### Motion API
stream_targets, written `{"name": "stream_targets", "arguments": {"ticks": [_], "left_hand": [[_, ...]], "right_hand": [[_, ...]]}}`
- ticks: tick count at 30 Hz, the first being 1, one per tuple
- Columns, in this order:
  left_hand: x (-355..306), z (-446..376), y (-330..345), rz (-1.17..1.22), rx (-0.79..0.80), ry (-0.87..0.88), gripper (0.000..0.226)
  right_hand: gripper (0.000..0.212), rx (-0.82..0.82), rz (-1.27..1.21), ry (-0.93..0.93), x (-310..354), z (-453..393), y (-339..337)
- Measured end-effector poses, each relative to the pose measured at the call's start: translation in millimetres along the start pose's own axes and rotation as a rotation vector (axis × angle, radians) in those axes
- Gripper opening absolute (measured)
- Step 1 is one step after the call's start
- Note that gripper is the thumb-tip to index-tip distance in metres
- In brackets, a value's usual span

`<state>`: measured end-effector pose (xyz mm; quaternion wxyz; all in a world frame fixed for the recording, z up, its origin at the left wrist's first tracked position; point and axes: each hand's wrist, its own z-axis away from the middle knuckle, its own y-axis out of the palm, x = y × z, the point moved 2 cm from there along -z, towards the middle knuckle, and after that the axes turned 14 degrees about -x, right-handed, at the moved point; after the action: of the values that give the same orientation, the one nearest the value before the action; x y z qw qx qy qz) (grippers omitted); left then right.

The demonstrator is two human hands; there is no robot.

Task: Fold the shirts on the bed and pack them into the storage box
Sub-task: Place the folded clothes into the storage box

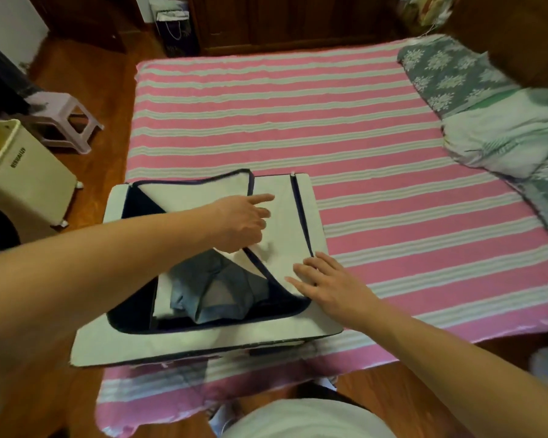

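Observation:
A cream fabric storage box (184, 339) with dark zipper trim sits on the near left part of the pink-striped bed (361, 137). Its zip flap (285, 222) is partly laid over the opening. Through the gap I see a folded blue-grey shirt (215, 292) lying on a white folded shirt (163, 295) inside. My left hand (244, 221) lies on the flap with the forefinger stretched out and the other fingers curled at the flap's edge. My right hand (326, 284) presses flat, fingers straight, on the flap's near right corner.
A grey floral quilt (450, 71) and a white-green pillow (503, 134) lie at the bed's right. On the wooden floor at left stand a cream bin (19, 181) on wheels and a small plastic stool (67, 121). Wooden furniture stands behind the bed.

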<state>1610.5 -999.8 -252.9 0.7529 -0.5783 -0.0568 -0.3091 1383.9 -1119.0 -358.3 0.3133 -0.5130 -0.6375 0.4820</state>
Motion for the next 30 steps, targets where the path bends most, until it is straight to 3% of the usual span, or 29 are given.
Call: {"name": "stream_targets", "arguments": {"ticks": [4,8,12,17,24,27,30], "left_hand": [[-30.0,68.3,-17.6,0.090,0.107,-0.292,0.013],[-114.4,146.5,-2.3,0.360,0.010,-0.878,0.045],[-194.3,160.6,33.0,0.475,-0.089,-1.292,0.038],[-214.5,138.2,36.9,0.534,-0.194,-1.705,0.016],[-229.8,136.7,46.3,0.684,-0.228,-1.967,0.020],[-224.6,137.5,49.1,0.741,-0.237,-1.994,0.017],[-224.2,138.8,51.0,0.785,-0.234,-2.004,0.015]], "right_hand": [[0.061,-0.067,-0.063,0.045,-10.3,7.9,5.3],[0.055,-0.038,-0.127,-0.004,-19.3,3.7,8.5],[0.039,-0.048,-0.227,-0.077,-43.4,-14.1,7.8],[0.051,0.106,-0.101,0.355,-126.2,-81.6,38.7],[0.048,0.306,-0.044,0.473,-197.7,-164.0,80.3],[0.019,0.370,0.076,0.336,-210.1,-185.3,74.4],[0.012,0.357,0.309,0.068,-212.2,-194.0,58.5]]}}
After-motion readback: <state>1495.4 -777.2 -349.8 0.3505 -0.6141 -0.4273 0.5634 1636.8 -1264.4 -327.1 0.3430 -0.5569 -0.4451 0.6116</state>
